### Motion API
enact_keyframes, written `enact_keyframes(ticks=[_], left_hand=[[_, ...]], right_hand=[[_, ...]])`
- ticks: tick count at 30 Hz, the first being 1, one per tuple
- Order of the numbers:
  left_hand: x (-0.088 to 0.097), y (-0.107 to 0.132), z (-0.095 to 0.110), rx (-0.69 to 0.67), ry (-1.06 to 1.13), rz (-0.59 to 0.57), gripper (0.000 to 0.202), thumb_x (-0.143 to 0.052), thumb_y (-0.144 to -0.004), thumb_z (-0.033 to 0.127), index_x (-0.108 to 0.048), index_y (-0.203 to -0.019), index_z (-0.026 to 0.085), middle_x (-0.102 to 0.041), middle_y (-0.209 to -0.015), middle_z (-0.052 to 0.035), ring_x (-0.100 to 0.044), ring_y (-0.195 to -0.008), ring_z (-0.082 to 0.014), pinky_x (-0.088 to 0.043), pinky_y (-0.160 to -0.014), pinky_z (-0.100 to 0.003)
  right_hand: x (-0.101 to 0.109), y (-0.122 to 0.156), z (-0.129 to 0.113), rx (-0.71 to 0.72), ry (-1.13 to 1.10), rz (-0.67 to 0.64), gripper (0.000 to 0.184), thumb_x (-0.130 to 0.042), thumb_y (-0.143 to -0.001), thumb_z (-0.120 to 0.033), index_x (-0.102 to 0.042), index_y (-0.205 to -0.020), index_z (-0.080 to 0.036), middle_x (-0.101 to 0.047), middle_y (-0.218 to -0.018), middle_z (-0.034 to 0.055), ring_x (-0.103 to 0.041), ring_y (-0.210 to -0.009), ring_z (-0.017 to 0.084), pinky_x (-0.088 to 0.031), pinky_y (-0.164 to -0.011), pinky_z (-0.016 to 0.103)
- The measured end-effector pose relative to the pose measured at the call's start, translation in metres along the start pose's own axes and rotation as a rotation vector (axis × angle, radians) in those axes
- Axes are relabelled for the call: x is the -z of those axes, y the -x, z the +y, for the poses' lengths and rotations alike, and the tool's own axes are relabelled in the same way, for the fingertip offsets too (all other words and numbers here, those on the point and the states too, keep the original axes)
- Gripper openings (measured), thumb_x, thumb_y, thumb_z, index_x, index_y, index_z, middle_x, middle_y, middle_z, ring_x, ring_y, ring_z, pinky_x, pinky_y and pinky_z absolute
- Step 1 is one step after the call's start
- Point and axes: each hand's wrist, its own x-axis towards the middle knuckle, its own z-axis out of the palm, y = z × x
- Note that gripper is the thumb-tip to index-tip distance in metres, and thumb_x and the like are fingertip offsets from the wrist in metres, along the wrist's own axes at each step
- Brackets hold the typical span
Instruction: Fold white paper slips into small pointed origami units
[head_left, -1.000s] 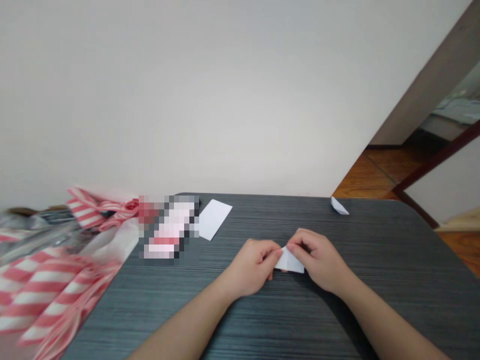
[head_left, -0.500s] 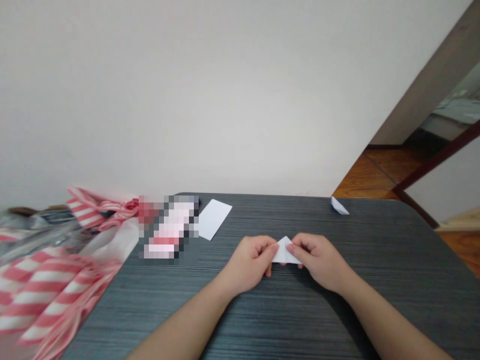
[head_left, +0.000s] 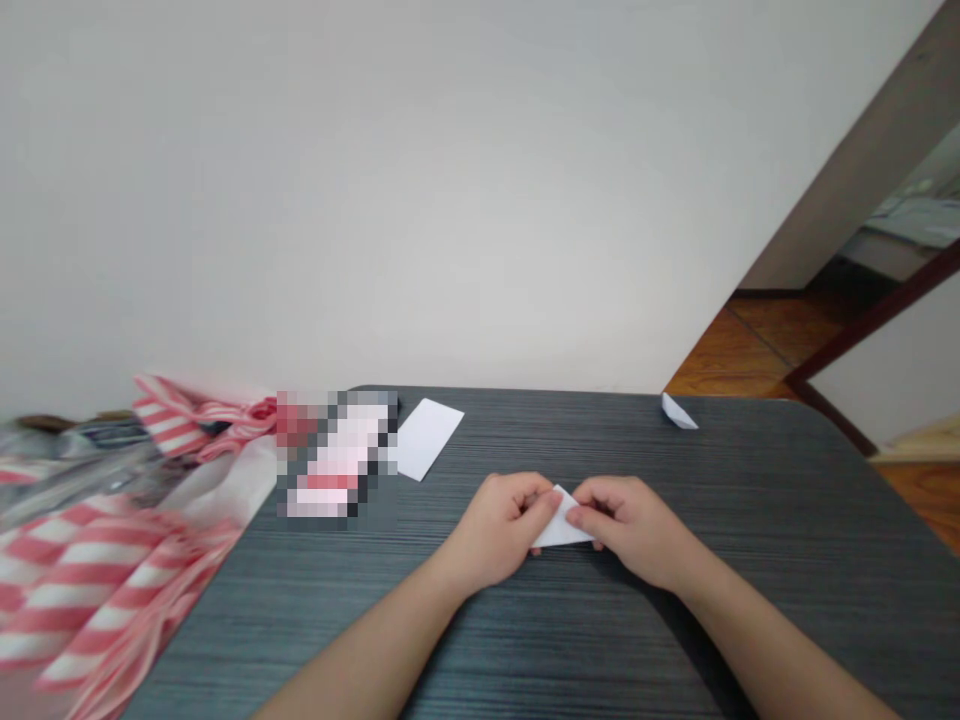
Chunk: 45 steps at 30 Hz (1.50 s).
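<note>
Smooth, matt paper piece [head_left: 562,529]; streaked, wood-look tabletop [head_left: 510,650].

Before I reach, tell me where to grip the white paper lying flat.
Take the white paper by its long right edge, probably best from the right: it lies flat on the dark table, with a blurred object close on its left.

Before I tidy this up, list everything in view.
Folded paper: 1, white, in both hands
Paper sheet: 1, white, table's far left
Small folded piece: 1, white, table's far right
Pixelated object: 1, pink and dark, beside sheet
Striped fabric: unclear, red and white, left of table
Blurred pile: unclear, greyish, among fabric
Table: 1, dark grey, under hands
Wall: 1, pale, behind table
Floor: 1, brown, far right
Framed panel: 1, pale, right edge
Left hand, right hand: 2, bare, on paper
</note>
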Motion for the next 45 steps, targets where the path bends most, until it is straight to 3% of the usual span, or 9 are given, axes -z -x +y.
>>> enact_keyframes(ticks=[2, 5, 9, 16, 23, 35, 41, 45], left_hand=[[-0.002, -0.001, -0.003, 0.037, 0.056, 0.028, 0.034, -0.053, -0.091, 0.042, -0.061, -0.070, 0.016, -0.055, -0.050, 0.0025, -0.050, -0.046, -0.0109, -0.034, -0.045, -0.020], [-0.004, -0.003, -0.007, 0.082, 0.162, 0.050, 0.033, -0.053, -0.091, 0.044, -0.060, -0.073, 0.017, -0.055, -0.050, 0.0033, -0.050, -0.043, -0.0105, -0.035, -0.044, -0.020], [-0.005, -0.004, -0.009, 0.094, 0.195, 0.052, 0.033, -0.052, -0.091, 0.044, -0.061, -0.074, 0.016, -0.055, -0.049, 0.0037, -0.049, -0.042, -0.0099, -0.035, -0.043, -0.019], [-0.004, -0.003, -0.010, 0.090, 0.163, 0.037, 0.035, -0.051, -0.092, 0.045, -0.062, -0.074, 0.016, -0.056, -0.048, 0.0032, -0.050, -0.043, -0.0103, -0.035, -0.043, -0.019], [-0.004, -0.003, -0.005, 0.072, 0.130, 0.031, 0.035, -0.052, -0.091, 0.043, -0.060, -0.070, 0.016, -0.057, -0.048, 0.0027, -0.051, -0.044, -0.0107, -0.036, -0.044, -0.019], [0.000, -0.002, -0.004, 0.003, 0.139, -0.051, 0.041, -0.047, -0.095, 0.045, -0.062, -0.074, 0.014, -0.059, -0.054, 0.0001, -0.053, -0.050, -0.0117, -0.039, -0.049, -0.021], [-0.002, -0.001, -0.008, -0.044, 0.184, -0.089, 0.024, -0.065, -0.085, 0.038, -0.061, -0.085, 0.014, -0.058, -0.064, 0.0021, -0.053, -0.054, -0.0099, -0.038, -0.051, -0.019], [-0.002, -0.001, -0.005, -0.013, 0.107, -0.076, 0.019, -0.060, -0.089, 0.033, -0.061, -0.082, 0.015, -0.057, -0.059, 0.0030, -0.051, -0.052, -0.0092, -0.036, -0.051, -0.019]], right_hand=[[-0.001, 0.001, 0.004, 0.008, -0.106, 0.005, 0.005, -0.063, -0.086, -0.023, -0.064, -0.084, -0.019, -0.056, -0.063, -0.0039, -0.049, -0.057, 0.012, -0.037, -0.055, 0.023], [-0.002, 0.004, 0.010, 0.045, -0.251, -0.011, 0.022, -0.068, -0.081, -0.021, -0.057, -0.099, -0.021, -0.057, -0.074, -0.0039, -0.050, -0.061, 0.012, -0.039, -0.057, 0.023], [-0.003, 0.007, 0.013, 0.076, -0.164, -0.035, 0.024, -0.070, -0.080, -0.018, -0.053, -0.096, -0.022, -0.052, -0.071, -0.0058, -0.046, -0.058, 0.011, -0.036, -0.054, 0.022], [0.001, 0.005, 0.009, 0.266, 0.033, 0.015, 0.011, -0.066, -0.085, -0.016, -0.059, -0.092, -0.020, -0.061, -0.091, 0.0022, -0.050, -0.063, 0.011, -0.041, -0.059, 0.024], [0.003, 0.003, 0.005, 0.397, 0.081, 0.042, 0.006, -0.061, -0.090, -0.016, -0.065, -0.086, -0.020, -0.064, -0.087, 0.0039, -0.057, -0.071, 0.014, -0.043, -0.065, 0.024], [0.001, 0.003, 0.004, 0.276, 0.189, 0.121, 0.013, -0.055, -0.093, -0.018, -0.059, -0.081, -0.019, -0.061, -0.076, 0.0017, -0.055, -0.068, 0.015, -0.041, -0.064, 0.026], [0.002, 0.002, 0.003, 0.257, 0.201, 0.150, 0.013, -0.054, -0.093, -0.018, -0.060, -0.081, -0.019, -0.061, -0.074, 0.0010, -0.056, -0.067, 0.015, -0.040, -0.063, 0.025], [0.003, 0.002, 0.001, 0.235, 0.195, 0.151, 0.013, -0.054, -0.093, -0.019, -0.060, -0.082, -0.018, -0.061, -0.073, 0.0009, -0.057, -0.066, 0.014, -0.040, -0.062, 0.025]])
